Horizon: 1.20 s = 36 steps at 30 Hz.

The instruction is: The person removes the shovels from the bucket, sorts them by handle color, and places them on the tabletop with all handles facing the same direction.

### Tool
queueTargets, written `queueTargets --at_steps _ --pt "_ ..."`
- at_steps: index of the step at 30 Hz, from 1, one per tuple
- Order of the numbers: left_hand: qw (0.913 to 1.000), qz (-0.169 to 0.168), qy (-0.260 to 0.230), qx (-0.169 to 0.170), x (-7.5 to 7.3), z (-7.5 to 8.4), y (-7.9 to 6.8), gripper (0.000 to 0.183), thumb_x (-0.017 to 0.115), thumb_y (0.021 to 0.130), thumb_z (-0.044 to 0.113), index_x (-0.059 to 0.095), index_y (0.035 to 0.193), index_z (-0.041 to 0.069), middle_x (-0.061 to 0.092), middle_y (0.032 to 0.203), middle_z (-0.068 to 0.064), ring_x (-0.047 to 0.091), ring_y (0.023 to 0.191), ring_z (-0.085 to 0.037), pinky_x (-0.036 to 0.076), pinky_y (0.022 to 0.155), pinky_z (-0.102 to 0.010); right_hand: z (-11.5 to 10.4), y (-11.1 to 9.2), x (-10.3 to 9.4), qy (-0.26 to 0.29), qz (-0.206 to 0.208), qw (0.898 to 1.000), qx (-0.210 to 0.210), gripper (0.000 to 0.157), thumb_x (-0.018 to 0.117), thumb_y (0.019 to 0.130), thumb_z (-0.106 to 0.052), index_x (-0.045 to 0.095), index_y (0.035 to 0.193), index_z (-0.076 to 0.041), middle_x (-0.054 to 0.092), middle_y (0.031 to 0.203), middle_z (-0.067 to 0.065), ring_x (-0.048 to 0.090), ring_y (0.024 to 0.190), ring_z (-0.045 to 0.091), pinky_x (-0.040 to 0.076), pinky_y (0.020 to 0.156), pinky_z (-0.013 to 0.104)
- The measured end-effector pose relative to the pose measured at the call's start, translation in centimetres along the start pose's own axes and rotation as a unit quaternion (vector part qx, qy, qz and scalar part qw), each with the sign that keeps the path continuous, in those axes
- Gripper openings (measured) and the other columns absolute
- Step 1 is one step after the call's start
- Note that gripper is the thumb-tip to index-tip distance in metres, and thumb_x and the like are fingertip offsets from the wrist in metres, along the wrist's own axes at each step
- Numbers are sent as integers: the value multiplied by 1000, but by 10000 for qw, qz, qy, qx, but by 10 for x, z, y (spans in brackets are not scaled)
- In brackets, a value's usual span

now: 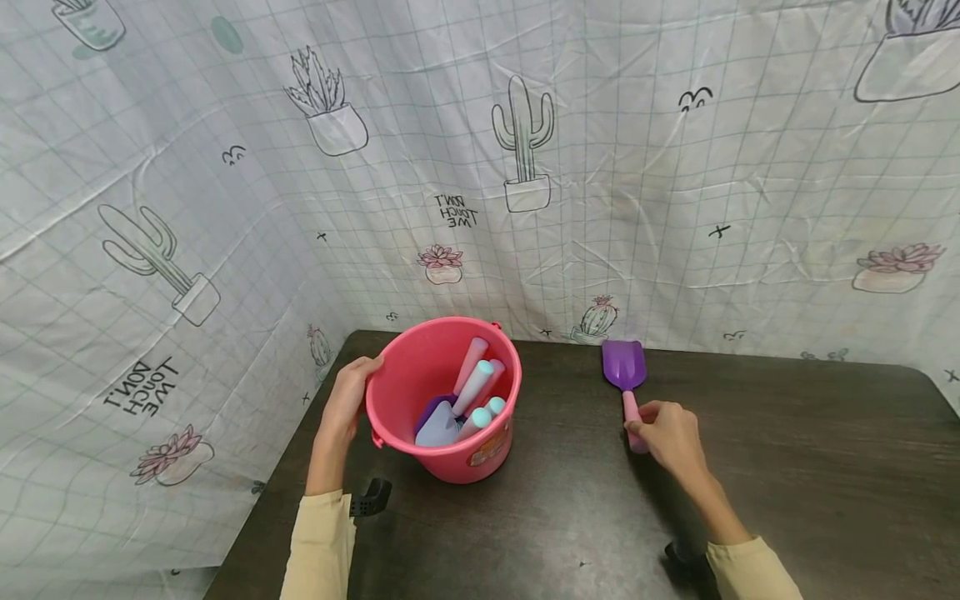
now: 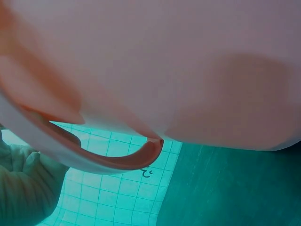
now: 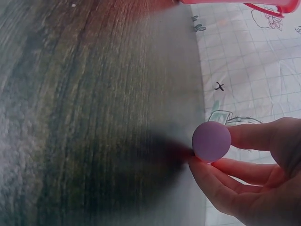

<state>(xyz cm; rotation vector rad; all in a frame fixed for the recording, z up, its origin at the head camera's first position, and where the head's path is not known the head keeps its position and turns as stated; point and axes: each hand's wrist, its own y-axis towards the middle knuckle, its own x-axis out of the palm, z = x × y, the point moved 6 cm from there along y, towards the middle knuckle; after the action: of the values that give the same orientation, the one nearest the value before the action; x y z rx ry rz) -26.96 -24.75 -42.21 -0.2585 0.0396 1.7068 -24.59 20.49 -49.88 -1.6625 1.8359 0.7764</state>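
Observation:
A pink bucket [image 1: 390, 400] stands tilted toward me at the left of the table, with several toy sand tools in it. Among these are a pale blue-grey scoop [image 1: 438, 427] and pink and mint handles [image 1: 474, 388]. My left hand [image 1: 347, 400] grips the bucket's left rim; its fingertips are partly hidden. The left wrist view is filled by the bucket's wall, with my left hand [image 2: 28, 183] beside its curved handle [image 2: 108, 162]. To the right, my right hand [image 1: 670, 435] pinches the pink handle of a purple toy shovel [image 1: 624, 364]. In the right wrist view the handle's round end [image 3: 211, 141] shows between thumb and fingers.
The dark wooden table [image 1: 555, 517] runs back to a white printed curtain [image 1: 637, 183] with cactus drawings. This curtain also hangs along the left side. Black wrist straps or mounts [image 1: 372, 497] sit at both wrists.

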Motion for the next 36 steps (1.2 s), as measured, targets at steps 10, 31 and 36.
queueTargets --at_steps 10,31,36 --pt "10000 35 27 24 0 -1 1 31 49 108 25 60 101 -2 61 82 -6 59 65 -14 51 58 -23 1 0 1 5 41 9999 -121 26 79 83 -9 72 96 12 73 84 20 68 79 35 50 67 41" --pt "10000 5 -18 -18 -1 -2 1 31 49 108 25 61 100 -2 61 82 -6 58 66 -14 49 58 -24 -6 0 -11 -20 360 9992 -192 31 66 99 -16 69 104 14 72 92 26 68 86 41 54 74 54" --pt "9999 -8 -88 -63 -1 -2 2 30 49 107 25 60 97 -1 60 83 -6 59 68 -15 50 60 -24 -20 -5 -17 44 603 9976 -335 31 66 100 -18 70 107 12 73 94 25 69 87 40 53 75 53"
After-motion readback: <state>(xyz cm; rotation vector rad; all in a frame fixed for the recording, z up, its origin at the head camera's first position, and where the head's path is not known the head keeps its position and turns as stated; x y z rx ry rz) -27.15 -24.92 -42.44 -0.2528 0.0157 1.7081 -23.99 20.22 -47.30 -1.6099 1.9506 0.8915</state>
